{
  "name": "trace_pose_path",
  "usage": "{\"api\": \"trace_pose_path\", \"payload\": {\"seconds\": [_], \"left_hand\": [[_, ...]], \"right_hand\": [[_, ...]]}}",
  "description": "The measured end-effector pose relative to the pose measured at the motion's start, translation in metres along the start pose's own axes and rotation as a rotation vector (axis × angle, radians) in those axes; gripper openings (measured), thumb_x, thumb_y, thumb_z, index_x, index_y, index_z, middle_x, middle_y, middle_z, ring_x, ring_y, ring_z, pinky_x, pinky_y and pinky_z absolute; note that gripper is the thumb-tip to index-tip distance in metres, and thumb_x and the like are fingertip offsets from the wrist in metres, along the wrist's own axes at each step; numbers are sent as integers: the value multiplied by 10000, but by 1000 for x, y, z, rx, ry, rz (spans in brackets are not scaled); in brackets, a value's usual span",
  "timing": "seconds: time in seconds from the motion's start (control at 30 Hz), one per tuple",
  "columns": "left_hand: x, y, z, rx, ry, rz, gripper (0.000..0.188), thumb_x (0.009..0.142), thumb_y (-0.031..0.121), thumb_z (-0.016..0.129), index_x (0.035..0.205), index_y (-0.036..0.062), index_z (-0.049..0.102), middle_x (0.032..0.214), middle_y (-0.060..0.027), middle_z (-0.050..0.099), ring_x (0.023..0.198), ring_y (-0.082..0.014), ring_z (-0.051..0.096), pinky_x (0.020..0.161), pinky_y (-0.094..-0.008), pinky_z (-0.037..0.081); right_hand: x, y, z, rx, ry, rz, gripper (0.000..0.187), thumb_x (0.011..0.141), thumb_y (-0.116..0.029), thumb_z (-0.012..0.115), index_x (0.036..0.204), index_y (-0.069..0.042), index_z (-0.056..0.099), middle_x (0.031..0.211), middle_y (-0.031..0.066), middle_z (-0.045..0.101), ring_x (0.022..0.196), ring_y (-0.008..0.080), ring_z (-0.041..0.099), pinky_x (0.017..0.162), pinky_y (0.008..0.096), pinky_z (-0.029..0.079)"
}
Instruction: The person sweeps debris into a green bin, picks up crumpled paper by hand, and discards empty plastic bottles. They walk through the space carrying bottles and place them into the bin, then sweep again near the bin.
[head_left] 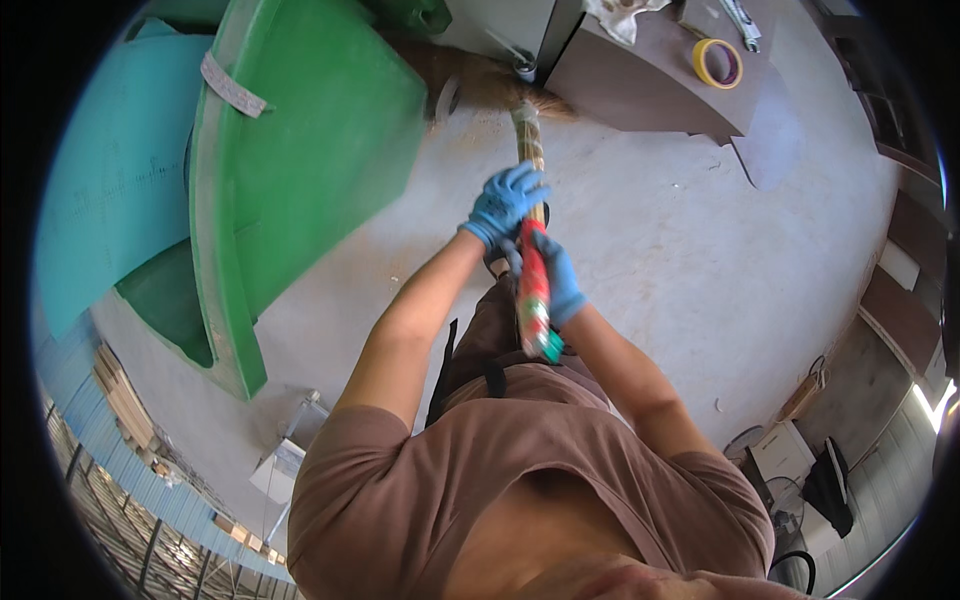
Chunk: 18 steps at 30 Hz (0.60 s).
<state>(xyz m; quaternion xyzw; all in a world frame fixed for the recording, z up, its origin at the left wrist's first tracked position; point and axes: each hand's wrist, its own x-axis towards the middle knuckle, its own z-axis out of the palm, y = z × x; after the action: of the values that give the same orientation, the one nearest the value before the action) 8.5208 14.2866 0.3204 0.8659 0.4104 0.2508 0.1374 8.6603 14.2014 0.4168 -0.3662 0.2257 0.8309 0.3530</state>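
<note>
A long broom [535, 262] runs away from my body, its handle wrapped in red and clear film toward the near end. My left hand [504, 205], in a blue glove, is closed round the handle farther out. Nearer to me, my right hand [560, 278], gloved the same way, grips the red part from the right side. The brown bristles [475, 82] lie on the floor at the far end, between a green panel and a dark cabinet. A small green piece [552, 347] shows at the handle's near end.
A large green curved shell [310, 150] stands on the left, with a turquoise sheet [120, 170] behind it. At the far right a dark brown cabinet [640, 85] carries a yellow tape roll [718, 64] and a white cloth. A fan [786, 503] stands at the lower right.
</note>
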Motion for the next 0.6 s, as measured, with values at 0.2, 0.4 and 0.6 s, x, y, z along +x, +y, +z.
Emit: {"api": "trace_pose_path", "payload": {"seconds": [0.2, 0.4, 0.6], "left_hand": [[-56, -52, -4, 5, -730, -601, 475, 881, 137, 568, 1342, 246, 607, 1465, -80, 483, 1275, -291, 532, 1059, -423, 435], [-49, 29, -141, 83, -26, -541, 478, 819, 124, 654, 1292, 64, 609, 1393, -189, 503, 1332, -412, 434, 1100, -501, 365], [-13, 97, -375, 740, 432, -484, 587, 820, 299, 745, 1337, 58, 608, 1452, -221, 483, 1312, -461, 449, 1077, -566, 371]], "right_hand": [[116, 28, -11, -225, 195, 127, 301, 1001, -391, 555, 1042, -94, 566, 824, 96, 647, 645, 241, 626, 592, 371, 546], [63, 39, -38, -538, 363, 151, 275, 959, -346, 616, 1039, -91, 553, 750, 93, 612, 634, 251, 614, 578, 372, 526], [-18, 6, -32, -957, 335, 159, 304, 924, -339, 662, 989, -44, 624, 744, 110, 646, 572, 234, 614, 511, 363, 512]]}}
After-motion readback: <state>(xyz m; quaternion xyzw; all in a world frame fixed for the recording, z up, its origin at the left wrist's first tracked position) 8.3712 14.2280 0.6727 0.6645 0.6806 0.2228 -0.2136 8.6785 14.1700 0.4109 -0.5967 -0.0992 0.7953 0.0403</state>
